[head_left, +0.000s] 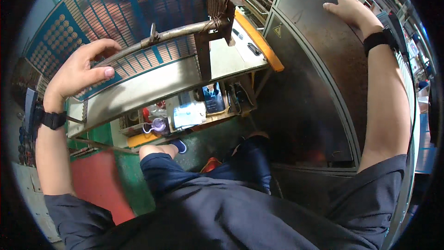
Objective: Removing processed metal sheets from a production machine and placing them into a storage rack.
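Observation:
My left hand (pixel 82 70) curls around the end of a worn metal bar (pixel 175 32), thumb on the near side and fingers over the far side. The bar belongs to a rack whose blue slatted panel (pixel 138 9) stands behind it, with rows of round light pieces (pixel 58 34) at its left. On the far right, my right hand (pixel 352 10) rests at the upper edge of a grey metal cabinet (pixel 319 23), fingers stretched out and thumb apart. Its fingertips are partly hard to make out against the edge.
A pale workbench (pixel 152 83) has an orange-yellow edge strip (pixel 259 41) and a small black object (pixel 254 49). On the shelf below are a phone (pixel 213 98) with a lit screen, a white packet (pixel 189 113) and a purple cup (pixel 158 125). A red panel (pixel 99 183) lies lower left.

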A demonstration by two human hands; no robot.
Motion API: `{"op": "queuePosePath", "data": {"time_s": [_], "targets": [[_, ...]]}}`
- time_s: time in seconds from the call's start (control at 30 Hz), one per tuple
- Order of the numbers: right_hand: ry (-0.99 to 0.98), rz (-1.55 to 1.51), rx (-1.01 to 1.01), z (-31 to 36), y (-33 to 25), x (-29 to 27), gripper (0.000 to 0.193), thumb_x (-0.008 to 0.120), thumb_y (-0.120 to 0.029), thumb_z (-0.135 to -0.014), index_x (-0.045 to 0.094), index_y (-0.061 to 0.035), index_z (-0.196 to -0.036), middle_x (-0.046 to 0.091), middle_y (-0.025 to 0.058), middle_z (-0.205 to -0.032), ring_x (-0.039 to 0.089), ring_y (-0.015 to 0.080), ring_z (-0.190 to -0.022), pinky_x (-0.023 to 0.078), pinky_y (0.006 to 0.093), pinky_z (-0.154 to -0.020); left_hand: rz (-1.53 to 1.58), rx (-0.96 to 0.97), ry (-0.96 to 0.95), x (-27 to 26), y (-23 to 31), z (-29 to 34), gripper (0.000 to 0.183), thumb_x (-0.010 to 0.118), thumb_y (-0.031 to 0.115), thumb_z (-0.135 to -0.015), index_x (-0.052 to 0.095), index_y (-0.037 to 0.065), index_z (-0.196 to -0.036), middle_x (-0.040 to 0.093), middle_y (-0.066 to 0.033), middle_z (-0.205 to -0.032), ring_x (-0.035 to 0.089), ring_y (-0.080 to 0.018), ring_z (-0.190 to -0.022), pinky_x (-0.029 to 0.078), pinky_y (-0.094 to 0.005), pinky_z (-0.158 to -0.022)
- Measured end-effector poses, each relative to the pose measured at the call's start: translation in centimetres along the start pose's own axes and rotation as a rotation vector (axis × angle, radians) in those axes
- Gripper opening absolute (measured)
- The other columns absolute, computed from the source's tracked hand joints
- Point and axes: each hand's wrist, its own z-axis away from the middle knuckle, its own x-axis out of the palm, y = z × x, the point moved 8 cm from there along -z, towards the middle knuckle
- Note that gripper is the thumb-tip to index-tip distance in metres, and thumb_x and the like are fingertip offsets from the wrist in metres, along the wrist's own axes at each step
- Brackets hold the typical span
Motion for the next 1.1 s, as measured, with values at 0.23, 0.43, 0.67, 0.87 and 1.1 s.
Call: {"op": "queuePosePath", "data": {"time_s": [0.23, 0.43, 0.67, 0.87, 1.1], "targets": [[0.037, -0.017, -0.006, 1.4, -1.0, -1.2, 0.074, 0.061, -0.038, -0.094, 0.037, 0.0020, -0.150, 0.044, 0.0250, -0.151, 0.042, 0.0355, -0.142, 0.034, 0.0408, -0.118, -0.083, 0.205, 0.287, -1.4, 0.6, 0.2, 0.065, 0.077, 0.044, -0.077, 0.061, 0.002, -0.125, 0.064, -0.0125, -0.116, 0.058, -0.0265, -0.111, 0.046, -0.0390, -0.100], [0.090, 0.009, -0.004, 2.5, 0.1, -1.6, 0.066, 0.061, -0.039, -0.093, 0.046, 0.0023, -0.141, 0.054, 0.0274, -0.139, 0.051, 0.0377, -0.133, 0.041, 0.0429, -0.111, -0.086, 0.170, 0.249, -1.4, 0.8, -1.9, 0.060, 0.072, 0.047, -0.085, 0.060, 0.003, -0.124, 0.063, -0.0097, -0.118, 0.058, -0.0219, -0.108, 0.046, -0.0356, -0.097], [0.111, -0.121, -0.029, 3.1, -1.2, -2.0, 0.033, 0.070, -0.033, -0.075, 0.074, -0.0023, -0.085, 0.072, 0.0215, -0.084, 0.071, 0.0378, -0.081, 0.056, 0.0482, -0.072, 0.688, 0.061, 0.519, -3.8, -6.3, -1.6, 0.039, 0.055, 0.040, -0.103, 0.060, 0.009, -0.126, 0.062, -0.0001, -0.112, 0.059, -0.0116, -0.102, 0.046, -0.0249, -0.087], [0.235, -0.147, -0.040, 7.5, 4.9, -8.1, 0.063, 0.064, -0.048, -0.089, 0.052, -0.0181, -0.143, 0.056, 0.0163, -0.141, 0.055, 0.0357, -0.128, 0.046, 0.0484, -0.106, 0.488, 0.138, 0.211, -1.7, -5.7, -3.7, 0.019, 0.055, 0.009, -0.094, 0.057, 0.004, -0.112, 0.053, -0.0022, -0.095, 0.050, -0.0106, -0.084, 0.042, -0.0243, -0.077], [1.197, -0.055, 0.231, 28.6, 26.3, -19.9, 0.071, 0.071, -0.034, -0.086, 0.044, 0.0018, -0.142, 0.057, 0.0234, -0.131, 0.054, 0.0365, -0.123, 0.043, 0.0468, -0.107, 0.242, 0.237, 0.251, -1.0, -6.8, -4.9, 0.018, 0.053, 0.012, -0.093, 0.055, 0.003, -0.109, 0.051, -0.0060, -0.091, 0.049, -0.0163, -0.084, 0.041, -0.0303, -0.080]]}}
